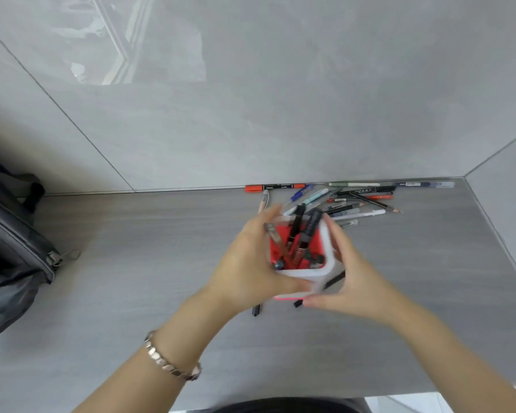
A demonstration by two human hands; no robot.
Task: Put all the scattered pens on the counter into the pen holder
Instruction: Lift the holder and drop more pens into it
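A square pen holder (310,274), white outside and red inside, sits mid-counter with several dark pens (306,234) standing in it. My left hand (248,263) wraps its left side and my right hand (352,278) cups its right side; both are blurred. A pile of scattered pens and pencils (358,201) lies behind the holder against the wall, with an orange-capped black marker (274,188) at the wall's foot. Two dark pens (256,310) poke out from under my hands near the holder's base.
A dark grey bag (9,257) with a zipper pull lies at the counter's left end. Grey tiled walls close off the back and right side. The counter's front edge (429,391) runs just below my forearms. A metal bracelet is on my left wrist.
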